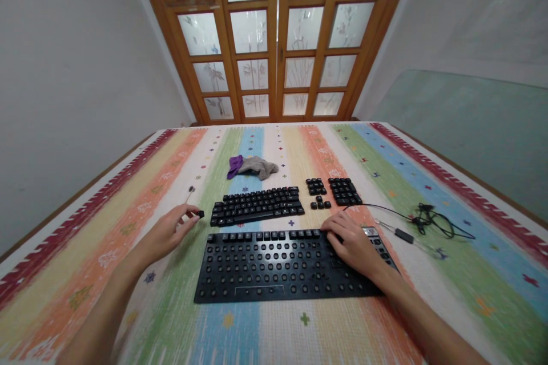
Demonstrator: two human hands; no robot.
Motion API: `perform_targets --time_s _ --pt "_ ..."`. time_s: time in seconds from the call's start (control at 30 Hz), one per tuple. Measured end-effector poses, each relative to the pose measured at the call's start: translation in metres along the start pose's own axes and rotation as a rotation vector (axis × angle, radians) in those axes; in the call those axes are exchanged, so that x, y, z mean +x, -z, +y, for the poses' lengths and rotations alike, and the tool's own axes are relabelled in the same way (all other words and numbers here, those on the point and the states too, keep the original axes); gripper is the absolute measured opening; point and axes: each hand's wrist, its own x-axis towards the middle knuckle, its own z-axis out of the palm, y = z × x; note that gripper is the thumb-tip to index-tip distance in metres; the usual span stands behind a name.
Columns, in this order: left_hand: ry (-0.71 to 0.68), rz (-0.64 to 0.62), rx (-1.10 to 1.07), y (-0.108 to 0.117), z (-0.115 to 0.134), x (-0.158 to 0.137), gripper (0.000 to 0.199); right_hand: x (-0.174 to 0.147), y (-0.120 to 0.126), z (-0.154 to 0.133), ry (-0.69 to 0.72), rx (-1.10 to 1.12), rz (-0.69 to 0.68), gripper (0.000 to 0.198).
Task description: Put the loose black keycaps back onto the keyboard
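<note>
My left hand (182, 223) is raised over the cloth left of the keyboard, with a small black keycap (200, 214) pinched between thumb and fingertips. My right hand (349, 239) lies over the upper right part of a black keyboard (257, 265), fingers bent on its top row and thumb apart; whatever lies beneath the palm is hidden. Most of the keyboard shows bare switch posts, while caps sit along its top row. Beyond it, loose keycaps (257, 203) are laid out in keyboard order, with smaller groups (317, 186) and a number-pad block (343, 191) to the right.
A grey and purple cloth (257, 166) lies behind the keycaps. On the right are a coiled black cable (432, 222) and a keycap puller (403, 235). A small brush-like item (191, 189) lies beyond my left hand. A striped tablecloth (303, 331) covers the table.
</note>
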Motion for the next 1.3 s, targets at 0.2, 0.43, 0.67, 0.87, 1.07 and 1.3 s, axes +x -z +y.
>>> perform_targets --time_s 0.2,0.43,0.67,0.87,1.07,1.3 --pt "0.006 -0.014 -0.049 -0.012 0.026 -0.048 0.039 0.001 0.002 -0.001 0.014 -0.022 -0.014 0.021" --pt "-0.018 -0.015 -0.012 -0.037 0.022 -0.064 0.033 0.000 0.001 0.001 0.038 -0.030 -0.004 0.020" --pt "-0.114 0.036 0.073 -0.037 0.028 -0.064 0.029 -0.001 0.001 0.003 0.055 -0.028 0.003 0.018" --pt "-0.174 0.055 0.116 -0.040 0.029 -0.058 0.025 -0.001 0.001 0.003 0.062 -0.030 0.010 0.018" --pt "-0.231 0.068 0.153 -0.041 0.025 -0.056 0.022 -0.001 0.002 0.003 0.053 -0.031 -0.002 0.018" --pt "-0.294 0.056 0.307 -0.045 0.020 -0.058 0.024 -0.001 0.001 0.003 0.046 -0.023 0.000 0.018"
